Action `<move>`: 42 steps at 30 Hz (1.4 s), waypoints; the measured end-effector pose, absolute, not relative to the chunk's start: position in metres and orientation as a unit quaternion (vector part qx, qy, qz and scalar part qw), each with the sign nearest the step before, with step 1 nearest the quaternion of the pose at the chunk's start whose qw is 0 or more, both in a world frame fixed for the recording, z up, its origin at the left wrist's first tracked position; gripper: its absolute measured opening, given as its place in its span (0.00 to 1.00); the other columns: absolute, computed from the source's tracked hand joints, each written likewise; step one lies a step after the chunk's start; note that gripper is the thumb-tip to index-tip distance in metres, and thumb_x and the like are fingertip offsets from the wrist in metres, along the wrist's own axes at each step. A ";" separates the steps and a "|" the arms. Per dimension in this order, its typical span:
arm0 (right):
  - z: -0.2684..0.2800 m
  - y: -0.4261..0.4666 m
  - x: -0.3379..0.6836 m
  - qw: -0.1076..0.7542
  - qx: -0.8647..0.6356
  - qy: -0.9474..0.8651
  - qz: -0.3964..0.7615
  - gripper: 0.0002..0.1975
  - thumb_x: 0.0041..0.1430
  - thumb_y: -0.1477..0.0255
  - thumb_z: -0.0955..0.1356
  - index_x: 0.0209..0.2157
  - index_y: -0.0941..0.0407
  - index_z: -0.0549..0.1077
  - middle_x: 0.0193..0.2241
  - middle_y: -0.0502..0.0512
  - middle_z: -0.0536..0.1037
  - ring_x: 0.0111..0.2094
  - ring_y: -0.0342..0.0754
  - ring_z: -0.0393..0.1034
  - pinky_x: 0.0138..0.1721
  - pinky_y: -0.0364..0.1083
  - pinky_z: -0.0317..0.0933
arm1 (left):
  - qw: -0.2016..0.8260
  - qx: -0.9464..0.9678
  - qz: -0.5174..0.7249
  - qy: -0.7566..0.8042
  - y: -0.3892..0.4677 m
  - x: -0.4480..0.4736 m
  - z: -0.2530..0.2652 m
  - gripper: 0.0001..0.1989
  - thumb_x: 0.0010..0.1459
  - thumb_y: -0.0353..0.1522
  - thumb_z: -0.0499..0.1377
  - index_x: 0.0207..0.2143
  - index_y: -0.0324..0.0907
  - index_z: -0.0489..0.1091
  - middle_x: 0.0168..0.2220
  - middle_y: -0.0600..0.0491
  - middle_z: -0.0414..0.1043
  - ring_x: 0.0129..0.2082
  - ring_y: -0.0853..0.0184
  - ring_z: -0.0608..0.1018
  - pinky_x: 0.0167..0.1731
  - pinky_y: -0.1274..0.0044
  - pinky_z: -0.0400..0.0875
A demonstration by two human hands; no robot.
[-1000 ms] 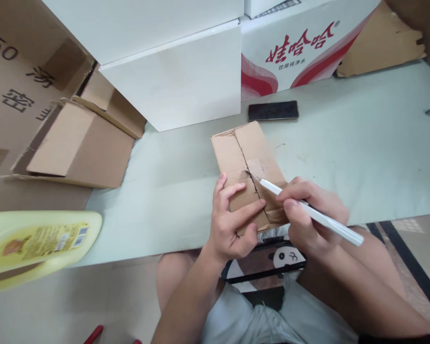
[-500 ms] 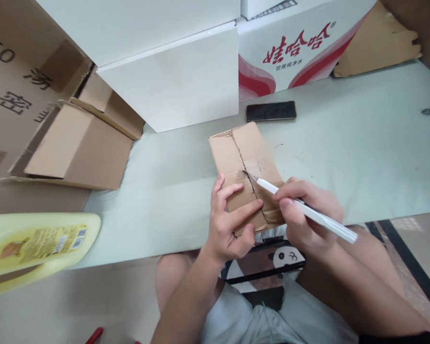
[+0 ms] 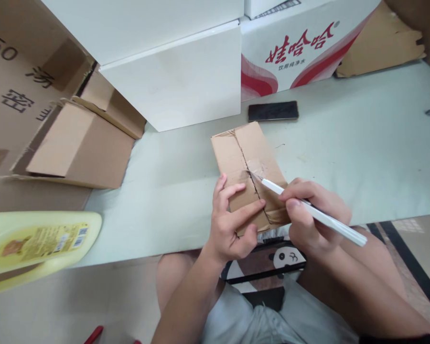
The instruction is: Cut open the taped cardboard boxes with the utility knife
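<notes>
Steadying the carton [image 3: 236,160] at the near edge of the table [image 3: 165,191], the left hand [image 3: 232,222] lay spread across it, index fingertip at the seam; the right hand [image 3: 317,212] pinched a white knife [image 3: 327,220] between thumb and fingers, tip down by the tape [image 3: 257,167]. Good work here, by my judgement, called for a shallow blade and that fingertip clear of its path. Leftmost, the big box [image 3: 3,124] read "50", "汤" and "密"; the bottle [image 3: 39,243] bore print too small to read; the red-and-white box [image 3: 297,57] read "娃哈哈" and "饮用纯净水".
</notes>
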State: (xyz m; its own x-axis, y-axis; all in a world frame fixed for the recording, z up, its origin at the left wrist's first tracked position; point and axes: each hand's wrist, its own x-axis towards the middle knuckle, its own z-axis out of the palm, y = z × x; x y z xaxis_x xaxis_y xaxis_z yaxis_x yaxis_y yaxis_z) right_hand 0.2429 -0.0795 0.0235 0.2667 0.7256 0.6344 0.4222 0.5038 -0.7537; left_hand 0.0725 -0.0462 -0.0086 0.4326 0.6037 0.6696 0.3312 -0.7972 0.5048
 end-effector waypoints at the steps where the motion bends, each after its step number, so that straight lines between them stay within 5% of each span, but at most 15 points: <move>1: 0.023 -0.079 0.243 0.634 -0.484 -0.591 0.119 0.08 0.61 0.78 0.66 0.31 0.54 0.74 0.22 0.46 0.72 0.21 0.41 0.63 0.23 0.44 0.56 | 0.150 0.833 0.453 0.281 -0.046 0.073 -0.009 0.17 0.67 0.37 0.51 0.51 0.45 0.75 0.55 0.45 0.65 0.58 0.57 0.74 0.69 0.45 0.54; 42: 0.028 -0.079 0.247 0.602 -0.471 -0.634 0.119 0.07 0.60 0.78 0.66 0.29 0.54 0.71 0.21 0.46 0.72 0.19 0.40 0.62 0.20 0.43 0.52 | 0.154 0.832 0.450 0.286 -0.047 0.072 -0.008 0.17 0.68 0.38 0.50 0.50 0.45 0.76 0.56 0.45 0.66 0.59 0.56 0.73 0.69 0.44 0.54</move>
